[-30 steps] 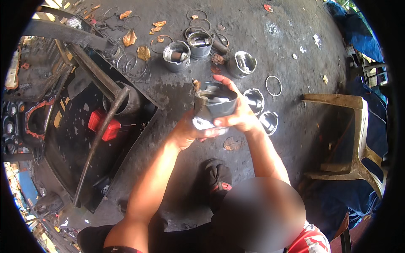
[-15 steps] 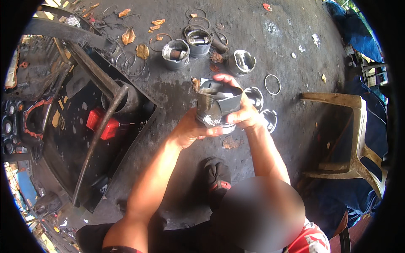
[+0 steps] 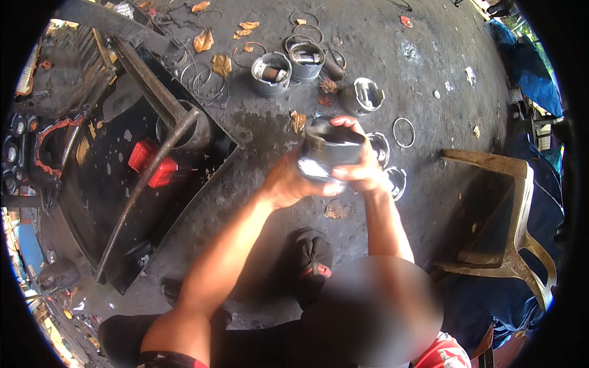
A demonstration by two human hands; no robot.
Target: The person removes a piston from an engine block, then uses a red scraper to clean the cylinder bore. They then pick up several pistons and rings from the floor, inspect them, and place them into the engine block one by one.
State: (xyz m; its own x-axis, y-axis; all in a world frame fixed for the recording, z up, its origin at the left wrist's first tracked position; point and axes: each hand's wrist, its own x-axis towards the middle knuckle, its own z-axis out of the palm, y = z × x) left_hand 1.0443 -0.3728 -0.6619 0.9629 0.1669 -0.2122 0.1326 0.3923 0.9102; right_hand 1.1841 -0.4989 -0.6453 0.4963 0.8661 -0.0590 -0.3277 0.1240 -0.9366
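Note:
A metal piston [image 3: 314, 167] is held up between my two hands, smeared by motion. My left hand [image 3: 287, 181] grips its lower left side, the thumb along the bottom edge. Around the right side wraps my right hand [image 3: 368, 168], some fingers at the far rim and the thumb on the near side. A dark grey band [image 3: 343, 153] lies across the piston's upper side under the right hand; whether it is a separate strip I cannot tell. Partly hidden beyond my right hand and wrist are two more pistons, one [image 3: 379, 148] behind the other [image 3: 397, 183].
Farther off on the floor stand a piston with a brown pin [image 3: 272, 80], a second piston [image 3: 305, 66] and a third [image 3: 363, 97]. Piston rings [image 3: 404, 132] and dry leaves [image 3: 222, 64] lie around. Left is a black metal tray [image 3: 104, 214] with a red object [image 3: 153, 162]; right, a plastic chair [image 3: 521, 208].
The piston has turned in my hands and moved slightly right; the grey flap that stood out by my right hand now lies along its side. The view has shifted a little.

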